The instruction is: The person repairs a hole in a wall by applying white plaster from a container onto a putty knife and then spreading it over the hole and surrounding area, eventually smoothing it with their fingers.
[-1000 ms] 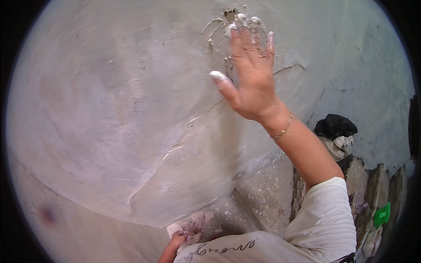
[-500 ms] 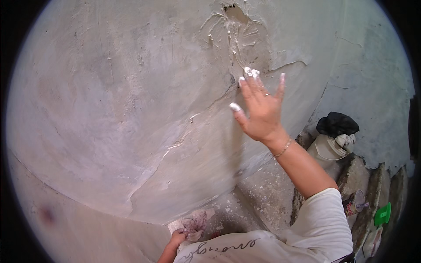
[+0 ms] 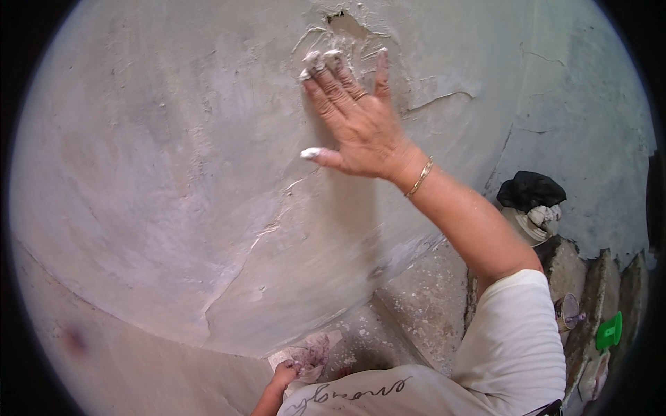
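Note:
My right hand lies with fingers spread against the pale grey wall, its fingertips and thumb coated in white putty. Under and beside the fingers is a rough patch of putty with ridges and smears, and a small dark hole shows at its top. Low in the view, my left hand is closed on a crumpled pinkish-white bag or cloth; its exact kind I cannot make out.
Stairs run along the right. A bucket there carries a black bag and a white lump. Further down stand an open can and a green plastic tool. A crack slants across the wall.
My right hand has moved up and to the left along the wall, onto the lower left of the rough patch. My left hand keeps its hold and has barely moved.

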The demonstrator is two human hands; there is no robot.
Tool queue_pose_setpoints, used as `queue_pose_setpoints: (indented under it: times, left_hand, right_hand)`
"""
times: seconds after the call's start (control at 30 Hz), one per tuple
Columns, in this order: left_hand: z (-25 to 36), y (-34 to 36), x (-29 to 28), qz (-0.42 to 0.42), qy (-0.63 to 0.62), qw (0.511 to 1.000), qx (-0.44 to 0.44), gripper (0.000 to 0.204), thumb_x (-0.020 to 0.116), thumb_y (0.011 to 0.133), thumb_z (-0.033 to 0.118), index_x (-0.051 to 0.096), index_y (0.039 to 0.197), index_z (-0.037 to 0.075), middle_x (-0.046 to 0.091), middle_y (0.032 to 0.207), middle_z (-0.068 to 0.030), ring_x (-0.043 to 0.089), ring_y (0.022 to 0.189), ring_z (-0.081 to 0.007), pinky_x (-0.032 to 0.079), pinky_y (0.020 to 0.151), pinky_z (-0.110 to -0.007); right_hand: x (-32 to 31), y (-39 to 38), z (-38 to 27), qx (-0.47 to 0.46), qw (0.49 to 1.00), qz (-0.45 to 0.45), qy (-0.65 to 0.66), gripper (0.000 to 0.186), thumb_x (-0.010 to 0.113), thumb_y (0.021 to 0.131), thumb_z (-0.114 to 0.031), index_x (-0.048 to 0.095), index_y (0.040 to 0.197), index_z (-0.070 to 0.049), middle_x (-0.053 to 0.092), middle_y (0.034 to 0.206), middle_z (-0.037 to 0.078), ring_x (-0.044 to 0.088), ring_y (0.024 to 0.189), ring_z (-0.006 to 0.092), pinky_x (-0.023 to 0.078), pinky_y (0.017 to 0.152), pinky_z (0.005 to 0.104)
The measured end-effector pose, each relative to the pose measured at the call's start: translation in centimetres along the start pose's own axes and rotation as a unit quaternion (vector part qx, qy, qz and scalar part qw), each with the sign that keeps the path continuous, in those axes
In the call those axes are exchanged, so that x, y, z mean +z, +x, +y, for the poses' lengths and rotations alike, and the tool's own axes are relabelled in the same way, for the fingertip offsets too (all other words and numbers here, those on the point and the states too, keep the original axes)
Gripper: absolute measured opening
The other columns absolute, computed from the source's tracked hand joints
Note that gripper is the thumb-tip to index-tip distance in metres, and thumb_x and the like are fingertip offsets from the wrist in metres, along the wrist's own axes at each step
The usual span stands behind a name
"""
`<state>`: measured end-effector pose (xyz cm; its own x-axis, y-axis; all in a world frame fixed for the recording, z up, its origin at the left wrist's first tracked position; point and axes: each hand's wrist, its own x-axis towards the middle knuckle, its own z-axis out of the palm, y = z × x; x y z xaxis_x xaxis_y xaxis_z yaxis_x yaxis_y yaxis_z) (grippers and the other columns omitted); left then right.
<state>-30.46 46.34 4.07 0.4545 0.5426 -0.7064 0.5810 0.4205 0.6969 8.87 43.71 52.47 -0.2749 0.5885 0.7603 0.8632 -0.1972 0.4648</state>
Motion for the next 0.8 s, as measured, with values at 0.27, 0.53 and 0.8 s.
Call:
queue_pose_setpoints:
  times: [0.27,0.53,0.8]
  left_hand:
    - [1.0,-3.0,0.1,0.013,0.063,0.998,-0.026,0.018,0.058,0.083,0.011,0.057,0.094,-0.004,0.061,0.082,-0.0093,0.06,0.069,-0.0175,0.052,0.057,-0.028]
    - [-1.3,0.0,-0.3,0.008,0.004,1.0,-0.004,0.019,0.058,0.082,0.012,0.057,0.092,-0.004,0.061,0.078,-0.0095,0.06,0.066,-0.0176,0.053,0.058,-0.028]
    - [-0.4,-1.1,-0.1,0.002,0.018,1.0,-0.007,0.022,0.058,0.082,0.011,0.056,0.097,-0.004,0.061,0.079,-0.0098,0.06,0.066,-0.0174,0.051,0.057,-0.028]
  right_hand:
    - [-3.1,1.9,4.2,-0.002,0.991,0.055,-0.123,0.073,0.039,0.081,-0.055,0.034,0.129,-0.001,0.026,0.137,0.017,0.015,0.13,0.029,0.007,0.102,0.0515]
    - [-1.6,1.3,4.3,0.042,0.997,0.052,-0.027,0.083,0.031,0.079,-0.066,0.016,0.139,-0.011,0.009,0.147,0.005,-0.006,0.135,0.0246,-0.012,0.103,0.0553]
    - [-2.0,1.6,3.9,0.058,0.996,0.067,-0.005,0.09,0.035,0.078,-0.066,0.021,0.136,0.001,0.012,0.144,0.016,-0.004,0.134,0.0357,-0.007,0.103,0.0552]
